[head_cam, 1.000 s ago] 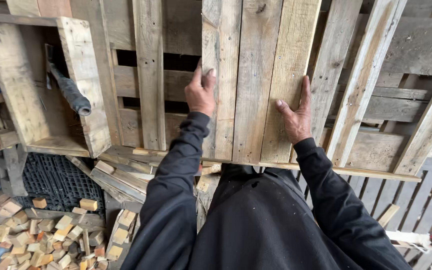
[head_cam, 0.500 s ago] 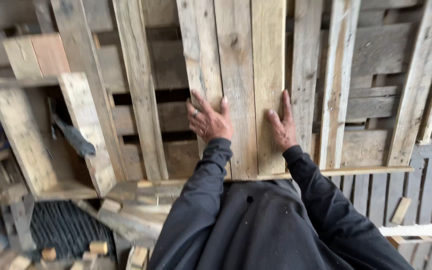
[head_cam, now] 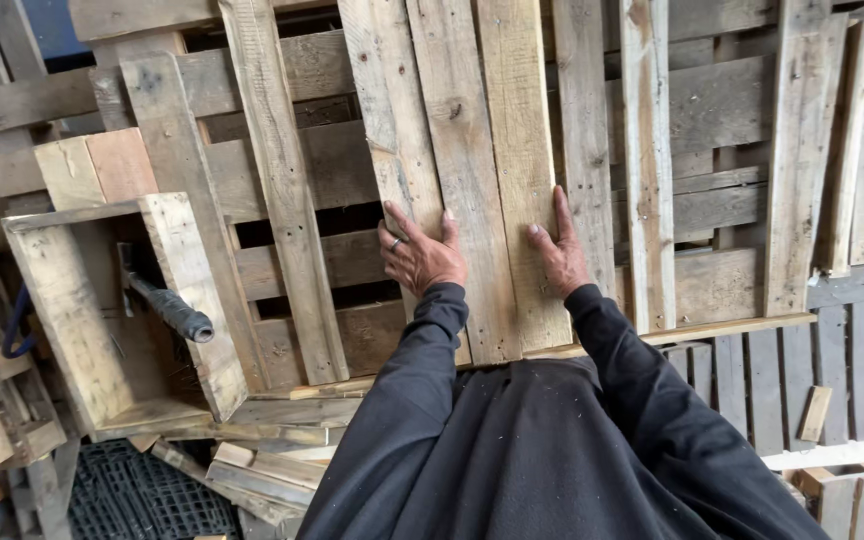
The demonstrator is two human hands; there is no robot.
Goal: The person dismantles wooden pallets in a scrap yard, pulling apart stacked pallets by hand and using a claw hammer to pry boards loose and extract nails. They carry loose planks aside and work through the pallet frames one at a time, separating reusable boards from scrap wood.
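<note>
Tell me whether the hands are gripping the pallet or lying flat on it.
Flat: left hand and right hand press open palms, fingers spread, on the pallet boards.

light: soft, even daylight | shadows: faint | focus: sharp | edges: slightly bowed

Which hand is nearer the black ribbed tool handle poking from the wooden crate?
Left hand: right of the black ribbed tool handle. Right hand lies farther right.

A person in a black long-sleeved top flecked with pale dust; bare hands, a ring [head_cam: 394, 243] on the left hand [head_cam: 422, 258].
</note>
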